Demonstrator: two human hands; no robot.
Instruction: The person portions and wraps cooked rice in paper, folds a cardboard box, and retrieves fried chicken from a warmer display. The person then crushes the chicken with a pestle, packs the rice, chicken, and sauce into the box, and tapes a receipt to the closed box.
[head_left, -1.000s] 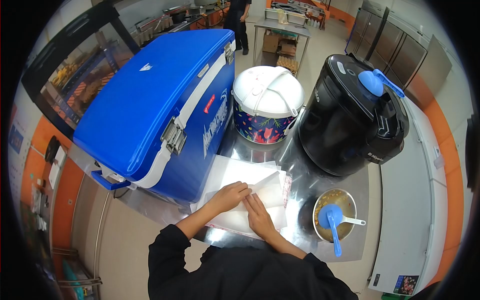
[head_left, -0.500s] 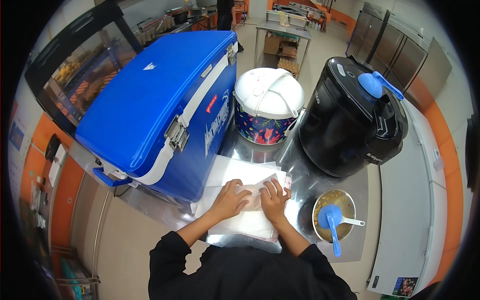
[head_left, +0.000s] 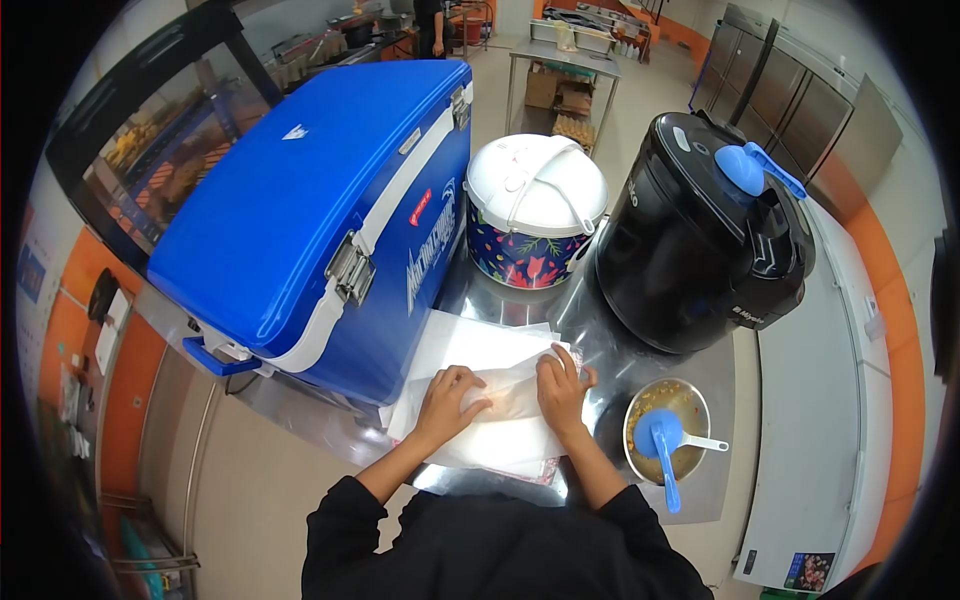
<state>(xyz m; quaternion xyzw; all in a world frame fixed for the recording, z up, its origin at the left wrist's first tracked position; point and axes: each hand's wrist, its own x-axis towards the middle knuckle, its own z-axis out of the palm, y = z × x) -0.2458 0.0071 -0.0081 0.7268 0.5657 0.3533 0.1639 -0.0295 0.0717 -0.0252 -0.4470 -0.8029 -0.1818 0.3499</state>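
Note:
A partly folded sheet of white paper (head_left: pixel 512 392) lies on a stack of white sheets (head_left: pixel 455 345) on the steel table. Something pale shows faintly through it; what it is cannot be made out. My left hand (head_left: pixel 447 402) rests on the paper's left part, thumb and fingers apart. At the right end of the folded paper, my right hand (head_left: pixel 562 385) has its fingers bent around the edge and pinches it. Red-patterned paper (head_left: pixel 543 470) peeks out under the stack.
A blue cooler box (head_left: pixel 300 210) stands at the left. Behind the paper is a white-lidded rice cooker (head_left: pixel 535 205); a black cooker (head_left: pixel 690 230) is at the right, near a metal bowl (head_left: pixel 700 395) with a blue scoop (head_left: pixel 660 435). A person (head_left: pixel 430 25) stands far back.
From close together, my hands have moved apart, the right one going right along the paper. The paper is now folded over from the far side. The distant person has moved left and farther back.

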